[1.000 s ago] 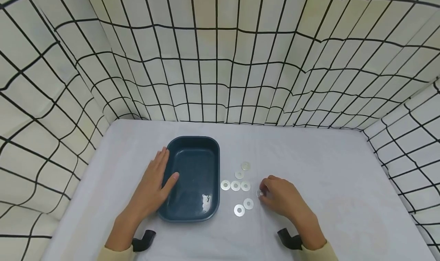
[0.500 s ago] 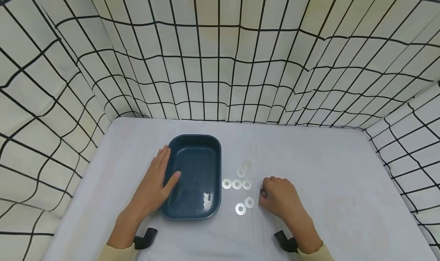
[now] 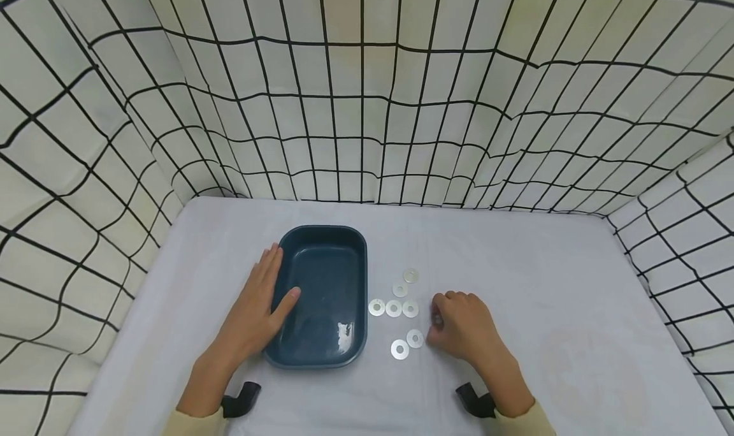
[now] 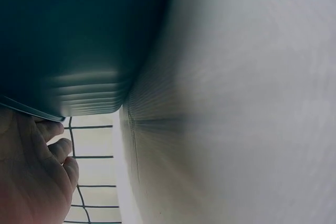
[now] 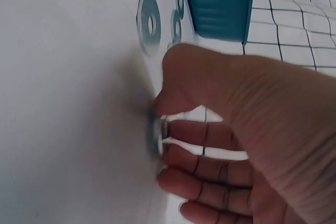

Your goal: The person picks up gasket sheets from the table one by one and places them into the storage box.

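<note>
Right hand (image 3: 461, 327) pinches one washer (image 5: 151, 142) between thumb and fingertips (blurry in the wrist view), low at the white table (image 3: 545, 283), right of the blue tray (image 3: 321, 296). Seven more washers (image 3: 388, 309) lie flat between tray and hand. Left hand (image 3: 252, 312) is spread along the tray's left side, thumb over the rim.

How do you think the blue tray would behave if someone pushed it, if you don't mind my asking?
The blue tray would probably slide rather than tip, as it looks broad and fairly low. It is likely stiff, since its shape looks even, without sagging. The bright reflection inside suggests a smooth surface that may be slippery.
</note>
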Tool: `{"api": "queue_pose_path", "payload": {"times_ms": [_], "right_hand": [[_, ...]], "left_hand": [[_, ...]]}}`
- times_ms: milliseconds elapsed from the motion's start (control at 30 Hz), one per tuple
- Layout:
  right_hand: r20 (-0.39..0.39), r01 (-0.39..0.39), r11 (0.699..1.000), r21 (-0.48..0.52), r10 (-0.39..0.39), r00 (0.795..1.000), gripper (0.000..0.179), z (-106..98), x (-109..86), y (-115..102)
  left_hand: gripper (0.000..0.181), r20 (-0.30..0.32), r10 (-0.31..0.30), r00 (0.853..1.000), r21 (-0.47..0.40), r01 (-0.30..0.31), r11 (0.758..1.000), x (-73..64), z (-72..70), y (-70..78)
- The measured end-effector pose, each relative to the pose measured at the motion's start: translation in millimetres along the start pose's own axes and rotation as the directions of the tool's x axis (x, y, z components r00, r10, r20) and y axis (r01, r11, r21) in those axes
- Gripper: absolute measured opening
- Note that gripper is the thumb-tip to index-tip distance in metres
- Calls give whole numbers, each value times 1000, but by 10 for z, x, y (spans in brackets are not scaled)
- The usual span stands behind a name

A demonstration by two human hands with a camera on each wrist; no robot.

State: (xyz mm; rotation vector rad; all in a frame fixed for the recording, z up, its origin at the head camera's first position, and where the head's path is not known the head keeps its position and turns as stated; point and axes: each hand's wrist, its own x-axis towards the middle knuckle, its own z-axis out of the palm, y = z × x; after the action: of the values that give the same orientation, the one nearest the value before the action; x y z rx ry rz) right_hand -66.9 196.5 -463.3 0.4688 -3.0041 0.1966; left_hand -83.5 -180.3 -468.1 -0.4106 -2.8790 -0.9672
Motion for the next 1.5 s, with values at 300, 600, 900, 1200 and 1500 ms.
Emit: {"api": "queue_pose_path", "payload": {"times_ms": [300,600,900,1200,1500], "right_hand": [[55,-10,993,119,3,998,16,28,57,98],[29,29,972,235,-37,999,17,0,114,47],[-37,99,957,273,-92,995,21,-92,219,-49],[-60,138,924,358,-124,990,22,-202,389,-303],[-104,232,899,371,-208,973,17,-291,512,-496]], "left_hand": [[85,-4,-7,1000,1,7,1000,-30,-9,-1],[85,14,-13,1000,-42,14,999,10,-8,-36],[84,-8,14,1000,5,-14,1000,-2,10,-27],[83,28,-5,1000,30,4,1000,-10,-10,-25],[88,68,-28,997,3,28,1000,3,-76,86]]}}
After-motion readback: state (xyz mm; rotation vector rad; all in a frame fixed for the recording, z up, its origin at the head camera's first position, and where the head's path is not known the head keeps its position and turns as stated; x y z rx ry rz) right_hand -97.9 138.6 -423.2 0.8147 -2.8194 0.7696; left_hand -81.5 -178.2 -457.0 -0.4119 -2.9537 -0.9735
